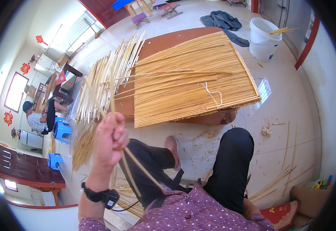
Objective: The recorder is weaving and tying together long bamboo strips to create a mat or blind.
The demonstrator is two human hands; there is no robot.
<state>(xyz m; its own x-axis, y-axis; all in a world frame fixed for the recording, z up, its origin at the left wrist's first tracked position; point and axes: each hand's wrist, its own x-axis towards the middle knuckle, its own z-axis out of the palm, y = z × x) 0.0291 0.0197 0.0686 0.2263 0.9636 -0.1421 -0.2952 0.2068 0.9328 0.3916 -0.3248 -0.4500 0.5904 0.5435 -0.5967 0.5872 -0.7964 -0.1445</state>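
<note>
Wide fisheye view from the wearer's head, downward past near knees (pixel 235 148) to the brown table (pixel 164 43)

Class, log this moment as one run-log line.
left hand: gripping thin stalks | right hand: out of view | stalk panel: on brown table

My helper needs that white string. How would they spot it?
Start at the brown table. On it lies a panel of straw-coloured stalks; look right of its centre, toward the near edge. The string is the thin, white, curling line among straight stalks.
</note>
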